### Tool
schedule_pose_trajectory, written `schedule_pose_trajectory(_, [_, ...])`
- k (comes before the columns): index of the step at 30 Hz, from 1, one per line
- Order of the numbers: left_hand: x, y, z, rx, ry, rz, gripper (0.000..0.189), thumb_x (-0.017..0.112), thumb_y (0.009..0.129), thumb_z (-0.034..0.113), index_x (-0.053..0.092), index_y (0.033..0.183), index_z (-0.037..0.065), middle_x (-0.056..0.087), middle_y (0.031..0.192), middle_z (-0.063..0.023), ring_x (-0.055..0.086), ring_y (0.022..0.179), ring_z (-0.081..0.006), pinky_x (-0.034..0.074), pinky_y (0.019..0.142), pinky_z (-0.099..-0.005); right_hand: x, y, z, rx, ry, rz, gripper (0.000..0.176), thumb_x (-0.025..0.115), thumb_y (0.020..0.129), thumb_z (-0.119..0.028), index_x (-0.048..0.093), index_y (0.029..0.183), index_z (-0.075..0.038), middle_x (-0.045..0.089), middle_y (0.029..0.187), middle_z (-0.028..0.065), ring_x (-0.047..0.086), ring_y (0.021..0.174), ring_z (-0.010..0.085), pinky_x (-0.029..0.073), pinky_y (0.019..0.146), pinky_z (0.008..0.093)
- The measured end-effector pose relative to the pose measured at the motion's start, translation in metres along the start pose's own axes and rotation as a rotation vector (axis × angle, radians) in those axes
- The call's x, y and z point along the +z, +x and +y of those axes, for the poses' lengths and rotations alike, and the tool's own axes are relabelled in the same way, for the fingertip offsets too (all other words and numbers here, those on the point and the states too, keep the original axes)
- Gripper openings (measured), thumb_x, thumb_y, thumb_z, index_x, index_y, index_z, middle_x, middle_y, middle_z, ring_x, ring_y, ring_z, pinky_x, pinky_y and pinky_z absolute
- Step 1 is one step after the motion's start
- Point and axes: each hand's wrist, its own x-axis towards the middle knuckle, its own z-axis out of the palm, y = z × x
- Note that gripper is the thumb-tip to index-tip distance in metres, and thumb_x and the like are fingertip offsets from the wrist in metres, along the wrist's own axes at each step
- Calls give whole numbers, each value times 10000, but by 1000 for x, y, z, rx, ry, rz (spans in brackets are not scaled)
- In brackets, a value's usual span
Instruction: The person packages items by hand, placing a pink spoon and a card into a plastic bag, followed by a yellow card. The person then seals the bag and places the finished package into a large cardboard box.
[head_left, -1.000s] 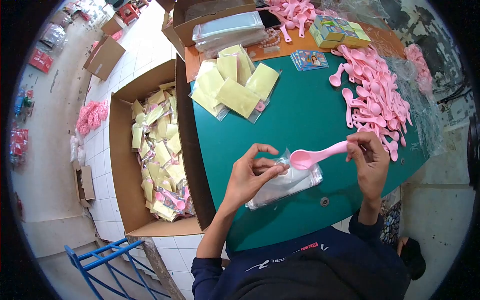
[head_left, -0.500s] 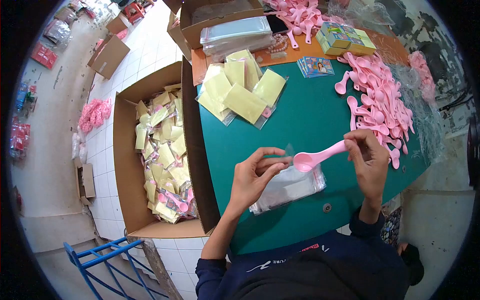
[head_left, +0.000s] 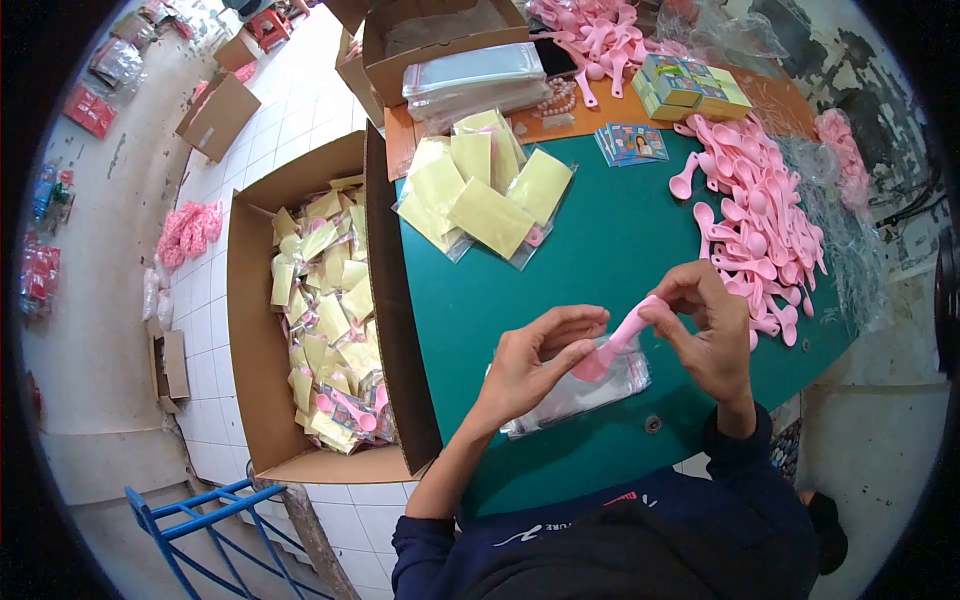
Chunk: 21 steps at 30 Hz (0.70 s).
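My right hand [head_left: 712, 325] pinches the handle end of a pink plastic spoon [head_left: 626, 332], which tilts down toward my left. My left hand [head_left: 530, 368] is at the bowl end, thumb and fingers closed around the edge of a clear plastic bag that is hard to make out. The bowl looks hazy, as if behind the film. Beneath both hands, a stack of clear plastic bags [head_left: 585, 402] lies on the green table [head_left: 610, 250]. A heap of pink spoons [head_left: 750, 200] lies beyond my right hand.
Left of the table stands a cardboard box [head_left: 330, 462] holding many packed bags. Packets with yellow cards [head_left: 490, 215] lie at the back left, printed cards [head_left: 632, 143] further right. Card bundles [head_left: 690, 85] sit on the orange-brown surface. A blue metal frame [head_left: 215, 515] stands lower left.
The spoon has moved left and down and now tilts more steeply, its bowl close to my left thumb. My right hand has moved left with it; the left hand has shifted slightly.
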Motion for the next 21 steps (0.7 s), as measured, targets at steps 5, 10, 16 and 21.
schedule_pose_trajectory(5, [-8,2,16,-56,242,-91,300,466,953,199,579,1099,-37,659,895,-99,605,819,-129,482,757,-261,-1,9,-14,-148,-26,-20,106,694,765,-56,611,811,-10,633,826,100,636,744,148,515,640,249])
schedule_pose_trajectory(10, [-5,4,20,183,-26,88,304,423,970,189,629,1000,-32,671,887,-113,629,810,-143,495,745,-269,-16,76,9,-507,-247,-252,138,593,839,-172,671,819,-60,619,967,117,597,892,224,476,723,330])
schedule_pose_trajectory(16, [-9,-18,20,309,3,136,348,411,970,225,605,946,-63,670,859,-161,661,814,-223,512,748,-304,-59,227,228,-87,-1064,136,418,694,716,-334,640,874,50,632,819,231,604,791,349,463,732,394])
schedule_pose_trajectory(21, [-17,-27,22,318,54,153,394,415,970,281,607,903,-56,665,836,-155,663,802,-236,512,754,-326,-52,223,230,98,-733,300,357,735,635,-219,629,866,32,634,843,251,620,776,389,474,720,444])
